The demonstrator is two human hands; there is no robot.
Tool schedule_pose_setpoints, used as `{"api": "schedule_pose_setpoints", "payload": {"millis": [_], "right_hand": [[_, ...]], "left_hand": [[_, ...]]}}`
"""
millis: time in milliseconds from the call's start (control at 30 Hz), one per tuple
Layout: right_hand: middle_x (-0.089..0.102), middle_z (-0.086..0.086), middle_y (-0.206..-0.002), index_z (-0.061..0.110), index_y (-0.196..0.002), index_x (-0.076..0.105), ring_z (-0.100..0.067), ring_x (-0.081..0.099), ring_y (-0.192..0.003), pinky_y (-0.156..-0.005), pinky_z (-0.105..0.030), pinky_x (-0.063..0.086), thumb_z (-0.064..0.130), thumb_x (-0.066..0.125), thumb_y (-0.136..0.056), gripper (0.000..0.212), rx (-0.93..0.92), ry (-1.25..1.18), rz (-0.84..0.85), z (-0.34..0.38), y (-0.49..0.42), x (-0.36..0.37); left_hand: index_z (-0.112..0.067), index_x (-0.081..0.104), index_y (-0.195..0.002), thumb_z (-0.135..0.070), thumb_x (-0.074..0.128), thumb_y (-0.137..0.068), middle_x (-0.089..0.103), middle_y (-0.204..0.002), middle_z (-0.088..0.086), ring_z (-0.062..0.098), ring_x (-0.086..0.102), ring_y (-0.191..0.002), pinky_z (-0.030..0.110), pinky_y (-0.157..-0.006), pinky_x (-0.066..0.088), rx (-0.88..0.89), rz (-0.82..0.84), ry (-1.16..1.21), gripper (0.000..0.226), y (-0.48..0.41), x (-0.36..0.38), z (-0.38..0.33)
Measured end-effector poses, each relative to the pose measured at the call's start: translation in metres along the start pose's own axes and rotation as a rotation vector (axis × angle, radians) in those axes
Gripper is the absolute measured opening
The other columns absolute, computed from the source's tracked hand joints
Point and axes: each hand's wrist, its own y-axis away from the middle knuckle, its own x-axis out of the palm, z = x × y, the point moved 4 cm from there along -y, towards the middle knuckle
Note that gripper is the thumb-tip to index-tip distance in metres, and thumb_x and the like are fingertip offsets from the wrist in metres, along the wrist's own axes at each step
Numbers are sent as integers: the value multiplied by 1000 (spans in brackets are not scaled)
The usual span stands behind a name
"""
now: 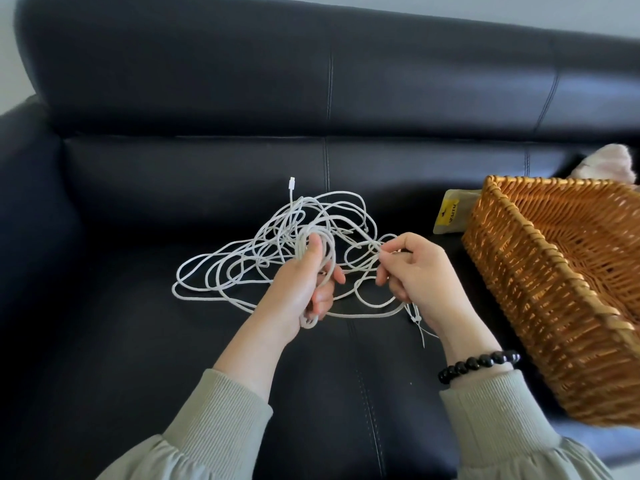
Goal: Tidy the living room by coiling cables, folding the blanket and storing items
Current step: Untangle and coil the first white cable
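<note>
A long white cable [221, 271] lies in a loose tangle on the seat of a black leather sofa [173, 98], its plug end pointing toward the backrest. My left hand [304, 282] grips a small coil of several cable loops, thumb pressed on top. To its right, my right hand [412, 271] pinches a strand of the same cable between thumb and fingers. A thin white tie hangs below my right hand.
A wicker basket [540, 292] stands on the sofa seat at the right, close to my right arm. Behind its left corner lies a small yellow packet [450, 216]. A pale pink fluffy thing [609, 164] shows beyond the basket.
</note>
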Motion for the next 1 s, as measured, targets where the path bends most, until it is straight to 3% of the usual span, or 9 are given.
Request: {"api": "schedule_pose_setpoints", "payload": {"millis": [133, 333, 433, 533, 600, 667, 767, 867, 1000], "right_hand": [[63, -4, -54, 8, -78, 60, -10, 35, -35, -37, -17, 29, 1, 60, -88, 12, -52, 120, 69, 7, 4, 4], [65, 0, -57, 20, -67, 69, -1, 44, -41, -43, -13, 35, 5, 71, -80, 20, -109, 254, 107, 9, 5, 10], [67, 3, -60, 25, -69, 71, -1, 52, -51, -52, -13, 42, 7, 73, -79, 21, -129, 296, 133, 10, 6, 10], [63, 14, -55, 24, -76, 72, 2, 51, -48, -51, -9, 38, 2, 70, -81, 23, -128, 301, 198, 10, 7, 11], [65, 5, -60, 26, -76, 73, -1, 50, -49, -53, -17, 41, -1, 68, -83, 28, -141, 292, 246, 10, 8, 12], [65, -16, -67, 30, -74, 73, -12, 50, -51, -54, -26, 43, -2, 67, -83, 33, -156, 264, 289, 10, 9, 12], [62, -26, -68, 26, -73, 73, -18, 52, -50, -54, -27, 47, -2, 69, -81, 29, -156, 218, 328, 10, 9, 12], [65, -16, -63, 20, -72, 72, -18, 55, -49, -56, -27, 49, 1, 70, -81, 20, -154, 230, 346, 10, 10, 13], [64, -1, -60, 11, -79, 70, -14, 58, -53, -63, -25, 50, 5, 66, -85, 9, -111, 275, 435, 6, 11, 15]], "left_hand": [[-12, 69, -90, -58, 22, -99, 30, -40, -4, 9, 30, -34, 27, -48, 23, 65, -63, 32, 66, -3, -3, -1], [-13, 70, -104, -58, 24, -99, 27, -42, -2, 8, 27, -34, 20, -40, 26, 37, -43, 144, 65, -4, -4, -4], [-12, 71, -100, -57, 25, -98, 28, -42, -2, 8, 28, -34, 19, -39, 28, 66, -29, 140, 65, -5, -5, -3], [-10, 69, -93, -50, 33, -100, 30, -43, -2, 8, 29, -35, 19, -39, 29, 95, -23, 127, 54, -4, -6, -4], [-9, 66, -85, -38, 46, -99, 31, -43, -2, 8, 31, -35, 21, -41, 27, 112, -41, 85, 37, -4, -6, -5], [-10, 61, -75, -26, 59, -94, 32, -42, -3, 9, 32, -35, 24, -45, 24, 133, -70, 49, 25, -4, -6, -5], [-12, 55, -67, -25, 61, -93, 33, -43, -2, 11, 34, -37, 23, -43, 25, 144, -120, 35, 30, -5, -7, -4], [-13, 53, -65, -34, 51, -98, 40, -46, -3, 10, 40, -42, 20, -43, 31, 138, -184, -6, 40, -7, -10, -2], [-14, 47, -60, -34, 41, -102, 55, -64, 1, 13, 56, -61, 26, -61, 43, 121, -203, 169, 47, -12, -13, 0]]}}
